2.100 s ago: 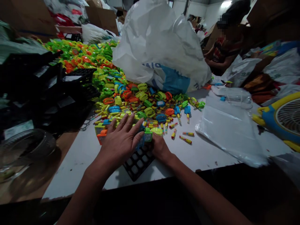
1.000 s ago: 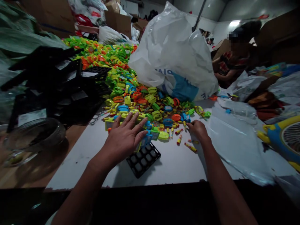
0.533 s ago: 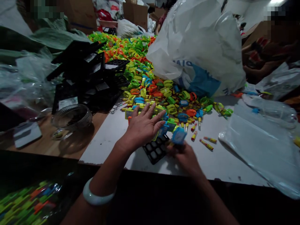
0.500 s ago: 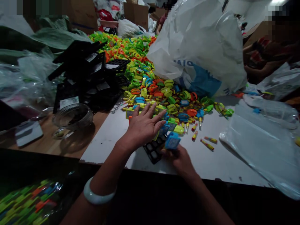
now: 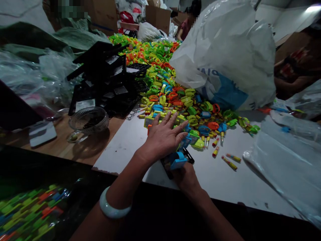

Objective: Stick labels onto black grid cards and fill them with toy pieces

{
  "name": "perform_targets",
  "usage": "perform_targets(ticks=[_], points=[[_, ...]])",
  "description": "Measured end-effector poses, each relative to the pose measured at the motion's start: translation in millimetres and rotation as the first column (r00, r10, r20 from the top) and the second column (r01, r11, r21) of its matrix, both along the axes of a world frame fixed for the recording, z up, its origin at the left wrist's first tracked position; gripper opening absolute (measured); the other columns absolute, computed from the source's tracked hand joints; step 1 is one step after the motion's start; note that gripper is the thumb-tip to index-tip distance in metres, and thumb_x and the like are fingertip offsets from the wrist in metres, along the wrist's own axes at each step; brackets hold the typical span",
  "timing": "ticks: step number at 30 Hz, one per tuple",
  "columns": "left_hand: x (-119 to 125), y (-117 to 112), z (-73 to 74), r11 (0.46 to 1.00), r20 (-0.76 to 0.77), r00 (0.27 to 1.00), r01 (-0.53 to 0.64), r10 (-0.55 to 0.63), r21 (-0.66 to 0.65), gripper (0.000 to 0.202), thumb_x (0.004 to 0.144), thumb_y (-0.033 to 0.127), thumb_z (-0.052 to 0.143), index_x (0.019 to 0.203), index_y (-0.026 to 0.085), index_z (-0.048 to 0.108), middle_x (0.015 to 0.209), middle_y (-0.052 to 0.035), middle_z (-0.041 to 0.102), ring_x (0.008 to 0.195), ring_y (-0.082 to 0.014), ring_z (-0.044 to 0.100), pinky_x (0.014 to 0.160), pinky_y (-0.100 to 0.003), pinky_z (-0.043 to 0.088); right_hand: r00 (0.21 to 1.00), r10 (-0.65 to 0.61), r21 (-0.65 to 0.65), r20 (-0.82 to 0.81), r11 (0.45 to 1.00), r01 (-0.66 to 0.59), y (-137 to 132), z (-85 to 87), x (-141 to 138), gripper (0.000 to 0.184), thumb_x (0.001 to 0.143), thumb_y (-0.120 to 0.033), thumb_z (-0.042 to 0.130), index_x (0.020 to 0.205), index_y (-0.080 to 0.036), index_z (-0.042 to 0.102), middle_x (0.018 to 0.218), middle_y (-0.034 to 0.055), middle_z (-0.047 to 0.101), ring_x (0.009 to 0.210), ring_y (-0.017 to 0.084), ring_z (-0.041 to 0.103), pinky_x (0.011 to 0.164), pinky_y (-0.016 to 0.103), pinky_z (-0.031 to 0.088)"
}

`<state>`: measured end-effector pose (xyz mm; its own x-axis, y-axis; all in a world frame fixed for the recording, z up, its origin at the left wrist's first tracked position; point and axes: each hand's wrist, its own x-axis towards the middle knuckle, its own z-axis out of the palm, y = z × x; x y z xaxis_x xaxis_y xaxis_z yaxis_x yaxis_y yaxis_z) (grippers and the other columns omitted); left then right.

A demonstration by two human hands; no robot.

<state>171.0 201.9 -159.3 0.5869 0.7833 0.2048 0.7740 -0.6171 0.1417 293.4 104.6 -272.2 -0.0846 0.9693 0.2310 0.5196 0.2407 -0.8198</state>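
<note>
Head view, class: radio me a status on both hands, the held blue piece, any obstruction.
Left hand spread over bright plastic pieces. Right hand holding blue piece at black tray. Tray largely hidden from view.

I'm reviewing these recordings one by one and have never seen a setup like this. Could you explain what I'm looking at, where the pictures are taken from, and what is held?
There is no machine here: these are a person's two bare hands. Every picture comes from one camera worn on that person's head, looking forward and down, so the arms enter from the bottom edge.

The left hand is spread over a cluster of coloured plastic pieces. The right hand holds a blue plastic piece, its fingertips mostly hidden. A black tray shows partly beneath the hands.

On the white tabletop lie small yellow tubes and a big pile of bright pieces, with a large white bag beside it.
</note>
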Motion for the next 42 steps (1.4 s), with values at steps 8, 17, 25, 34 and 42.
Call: perform_targets(ticks=[8,17,25,34,42], points=[[-7.1,6.2,2.8,0.993,0.013,0.999,0.049,-0.048,-0.103,0.052,0.097,0.057,0.019,0.144,0.040,0.034,0.159,-0.0087,0.023,0.148,-0.0279,0.015,0.116,-0.059,0.015,0.991,-0.098,0.041,0.093,0.995,0.095,0.2,-0.3,-18.9,0.028,0.088,-0.026,0.046,0.105,-0.015,0.066,0.095,0.0133,0.072,0.083,0.024,0.065,0.072,0.034,0.051],[-7.8,8.4,2.0,0.999,0.010,0.999,0.048,-0.048,-0.015,0.062,0.089,0.067,0.034,0.145,0.039,0.032,0.157,-0.0097,0.025,0.146,-0.0332,0.019,0.114,-0.061,0.022,0.991,-0.007,-0.013,-0.133,1.000,0.006,8.7,11.0,-27.8,0.026,0.090,-0.023,0.044,0.103,-0.021,0.067,0.092,0.0078,0.071,0.084,0.020,0.064,0.076,0.030,0.053],[-34.0,30.1,-6.8,0.996,-0.034,0.996,0.081,-0.079,0.038,0.060,0.092,0.062,0.035,0.147,0.044,0.020,0.157,-0.0059,0.026,0.145,-0.0312,0.023,0.113,-0.060,0.025,0.941,-0.289,0.079,0.174,0.957,0.279,63.4,52.4,115.8,0.016,0.091,-0.026,0.049,0.098,-0.021,0.063,0.095,0.0062,0.066,0.083,0.018,0.062,0.077,0.029,0.049],[-46.9,61.1,11.2,0.999,-0.027,1.000,0.014,-0.015,-0.034,0.055,0.094,0.057,0.035,0.145,0.036,0.033,0.157,-0.0092,0.026,0.146,-0.0321,0.019,0.114,-0.062,0.020,0.701,-0.318,0.068,0.639,0.931,0.360,190.1,51.1,146.5,0.024,0.075,-0.015,0.054,0.096,-0.013,0.065,0.097,0.0149,0.066,0.092,0.027,0.061,0.081,0.035,0.046],[-41.6,35.6,14.7,0.997,0.073,0.997,0.011,-0.006,-0.075,0.055,0.097,0.053,0.031,0.144,0.026,0.039,0.156,-0.0082,0.030,0.147,-0.0252,0.021,0.120,-0.054,0.016,0.928,-0.372,-0.261,0.019,0.894,0.364,89.2,61.2,96.4,0.033,0.081,-0.044,0.057,0.097,-0.016,0.063,0.085,0.0097,0.070,0.078,0.024,0.066,0.074,0.037,0.052]])
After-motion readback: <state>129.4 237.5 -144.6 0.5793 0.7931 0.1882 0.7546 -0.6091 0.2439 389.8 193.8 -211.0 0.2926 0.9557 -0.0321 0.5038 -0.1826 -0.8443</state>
